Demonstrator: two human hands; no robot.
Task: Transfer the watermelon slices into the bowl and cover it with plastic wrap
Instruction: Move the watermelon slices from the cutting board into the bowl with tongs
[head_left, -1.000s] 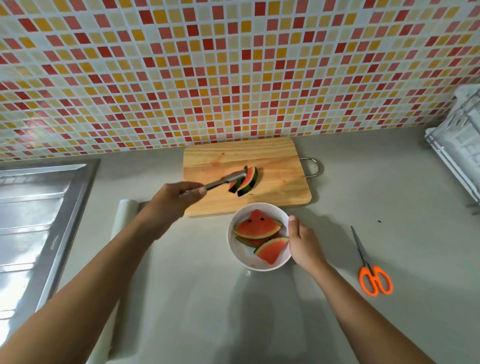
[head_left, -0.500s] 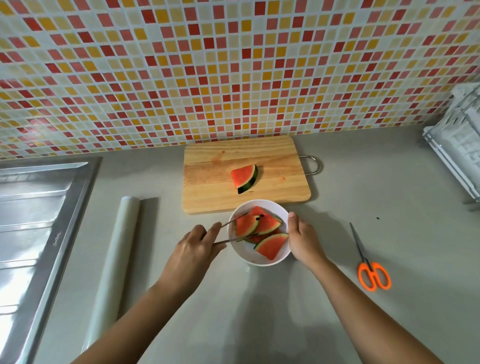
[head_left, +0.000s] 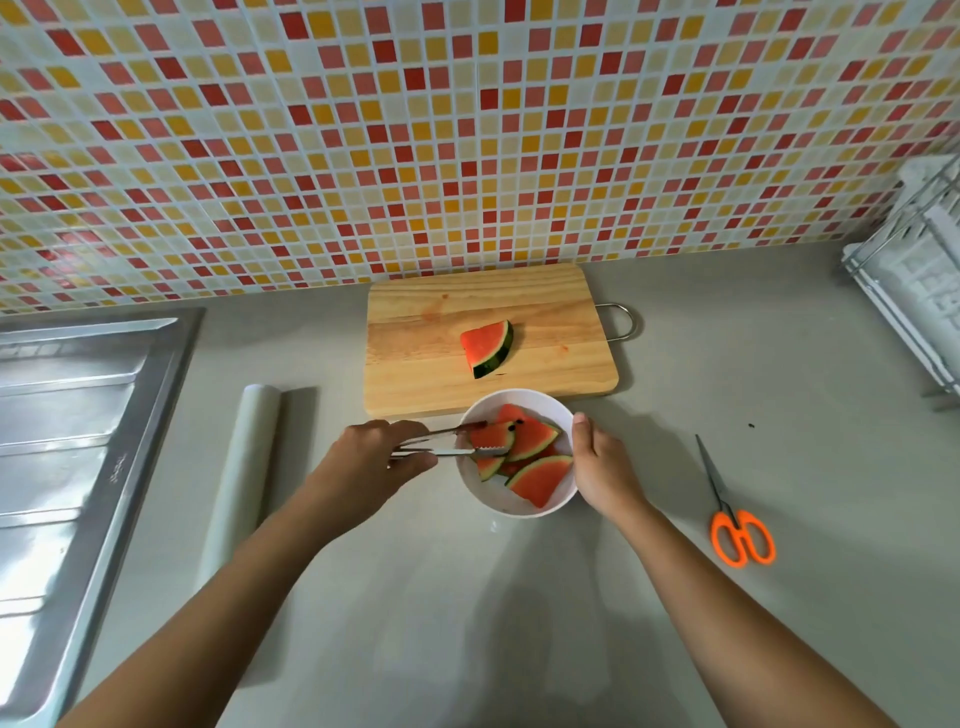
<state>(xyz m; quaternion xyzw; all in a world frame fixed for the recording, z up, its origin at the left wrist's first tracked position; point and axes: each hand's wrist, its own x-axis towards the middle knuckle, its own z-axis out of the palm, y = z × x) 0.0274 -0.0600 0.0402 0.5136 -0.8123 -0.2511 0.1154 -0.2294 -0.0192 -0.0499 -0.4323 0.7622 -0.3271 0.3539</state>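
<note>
A white bowl (head_left: 496, 501) stands on the grey counter just in front of the wooden cutting board (head_left: 415, 374). Several watermelon slices (head_left: 540, 480) lie in it. My left hand (head_left: 366, 465) grips metal tongs (head_left: 441, 441) whose tips are at a slice (head_left: 493, 441) over the bowl's left side. My right hand (head_left: 605, 470) holds the bowl's right rim, thumb up along the edge. One slice (head_left: 485, 347) lies alone on the board. A roll of plastic wrap (head_left: 241, 467) lies to the left.
Orange-handled scissors (head_left: 735, 519) lie on the counter to the right. A steel sink drainboard (head_left: 72, 452) fills the left side. A wire dish rack (head_left: 914, 291) stands at the far right against the mosaic-tiled wall.
My left hand carried one slice with the tongs from the board down into the bowl, leaving a single slice on the board. My right hand stayed on the bowl's rim.
</note>
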